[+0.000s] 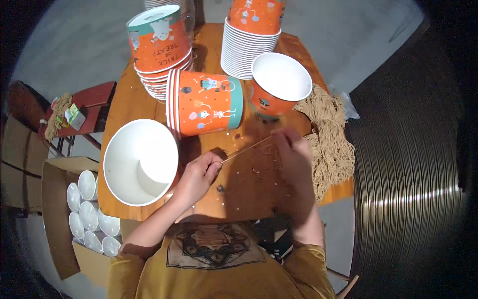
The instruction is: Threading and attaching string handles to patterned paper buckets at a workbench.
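Note:
Between my two hands a thin tan cord (247, 148) is stretched taut over the wooden table. My left hand (199, 174) pinches its near end, just right of a large white-lined paper bucket (124, 159) whose open mouth faces up. The other end runs into the closed fingers of my right hand (291, 149), which is partly smeared and in shadow. Beyond my hands a few nested orange paper buckets (204, 102) lie on their side. An orange bucket (281, 77) with a white inside stands tilted behind my right hand.
A heap of tan cord (331, 144) lies along the table's right edge. Bucket stacks (159, 45) (249, 47) stand at the back. Left of the table, a cardboard box (62, 214) holds several white cups, and a red bench (92, 107) carries more cord. Corrugated sheeting (406, 174) is at right.

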Action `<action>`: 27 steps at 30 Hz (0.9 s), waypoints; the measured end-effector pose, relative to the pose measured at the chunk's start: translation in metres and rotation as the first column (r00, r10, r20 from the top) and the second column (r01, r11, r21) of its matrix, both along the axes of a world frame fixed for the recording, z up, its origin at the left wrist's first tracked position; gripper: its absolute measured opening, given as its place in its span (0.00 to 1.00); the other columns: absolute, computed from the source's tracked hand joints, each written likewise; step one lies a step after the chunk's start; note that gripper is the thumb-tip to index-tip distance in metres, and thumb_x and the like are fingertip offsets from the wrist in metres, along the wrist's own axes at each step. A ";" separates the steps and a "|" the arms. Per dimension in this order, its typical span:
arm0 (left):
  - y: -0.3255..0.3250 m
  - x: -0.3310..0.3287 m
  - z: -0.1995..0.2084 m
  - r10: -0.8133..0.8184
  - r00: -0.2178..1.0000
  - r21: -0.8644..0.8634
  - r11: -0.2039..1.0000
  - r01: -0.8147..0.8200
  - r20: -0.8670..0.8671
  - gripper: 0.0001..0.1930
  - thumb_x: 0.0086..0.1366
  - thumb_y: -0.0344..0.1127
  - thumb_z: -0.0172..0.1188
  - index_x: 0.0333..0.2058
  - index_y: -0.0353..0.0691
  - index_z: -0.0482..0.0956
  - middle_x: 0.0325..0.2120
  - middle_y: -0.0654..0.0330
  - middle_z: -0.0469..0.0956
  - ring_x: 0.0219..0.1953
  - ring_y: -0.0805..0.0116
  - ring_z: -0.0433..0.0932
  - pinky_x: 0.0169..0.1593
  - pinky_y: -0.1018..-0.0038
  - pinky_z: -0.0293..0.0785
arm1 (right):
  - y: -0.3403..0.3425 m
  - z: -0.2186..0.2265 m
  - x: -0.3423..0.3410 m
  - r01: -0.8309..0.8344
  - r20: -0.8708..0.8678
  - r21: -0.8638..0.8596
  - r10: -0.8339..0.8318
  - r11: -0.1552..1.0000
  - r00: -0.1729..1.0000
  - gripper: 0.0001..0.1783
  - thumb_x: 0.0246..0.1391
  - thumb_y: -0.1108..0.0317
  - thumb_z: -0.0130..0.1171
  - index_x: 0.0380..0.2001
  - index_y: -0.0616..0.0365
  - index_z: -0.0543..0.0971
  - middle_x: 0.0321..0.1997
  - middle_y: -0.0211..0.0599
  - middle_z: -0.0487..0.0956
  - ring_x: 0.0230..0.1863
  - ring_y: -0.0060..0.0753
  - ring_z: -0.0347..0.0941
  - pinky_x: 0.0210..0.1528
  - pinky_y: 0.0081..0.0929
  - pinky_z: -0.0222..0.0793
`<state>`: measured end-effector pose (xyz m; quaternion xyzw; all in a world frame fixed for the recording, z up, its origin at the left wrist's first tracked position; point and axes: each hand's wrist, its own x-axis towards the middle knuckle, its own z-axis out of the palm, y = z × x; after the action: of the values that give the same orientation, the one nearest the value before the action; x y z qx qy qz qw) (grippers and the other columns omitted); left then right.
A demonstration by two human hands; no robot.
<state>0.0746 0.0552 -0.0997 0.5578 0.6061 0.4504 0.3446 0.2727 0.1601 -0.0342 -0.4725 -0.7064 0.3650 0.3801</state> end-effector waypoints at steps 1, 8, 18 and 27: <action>-0.003 -0.001 -0.003 0.008 0.996 -0.084 0.996 0.000 0.091 0.06 0.66 0.29 0.52 0.33 0.32 0.71 0.23 0.57 0.72 0.26 0.70 0.70 0.32 0.73 0.69 | 0.006 -0.003 0.002 0.063 0.067 0.008 -0.064 0.998 0.996 0.09 0.58 0.66 0.54 0.31 0.59 0.78 0.22 0.32 0.76 0.26 0.22 0.70 0.31 0.23 0.66; -0.025 0.004 0.011 0.022 0.986 -0.005 1.000 -0.023 -0.166 0.06 0.64 0.30 0.53 0.35 0.33 0.72 0.30 0.49 0.75 0.33 0.50 0.76 0.37 0.63 0.72 | 0.024 -0.024 0.029 0.047 0.444 0.546 -0.336 0.836 0.831 0.06 0.56 0.66 0.54 0.34 0.57 0.75 0.28 0.43 0.75 0.32 0.44 0.71 0.39 0.36 0.67; -0.051 0.005 0.073 0.158 0.740 0.425 0.886 0.186 -0.653 0.09 0.53 0.31 0.56 0.34 0.36 0.75 0.24 0.61 0.65 0.26 0.65 0.70 0.28 0.70 0.68 | -0.069 -0.022 -0.046 -0.571 -0.334 -0.145 0.503 0.808 0.797 0.11 0.57 0.68 0.50 0.41 0.60 0.75 0.40 0.43 0.78 0.40 0.37 0.76 0.44 0.29 0.70; -0.059 -0.040 0.103 0.233 0.759 0.250 0.963 -0.096 -0.607 0.16 0.57 0.33 0.62 0.39 0.34 0.68 0.29 0.52 0.72 0.31 0.53 0.72 0.32 0.63 0.70 | -0.071 -0.006 -0.055 -0.470 -0.254 -0.213 0.416 0.857 0.873 0.07 0.58 0.71 0.52 0.27 0.61 0.76 0.26 0.26 0.73 0.30 0.17 0.67 0.34 0.21 0.64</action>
<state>0.0342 -0.0035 0.0028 0.6529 0.6837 0.3254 0.0211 0.2178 0.0894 -0.0401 -0.3046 -0.6989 0.5801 0.2867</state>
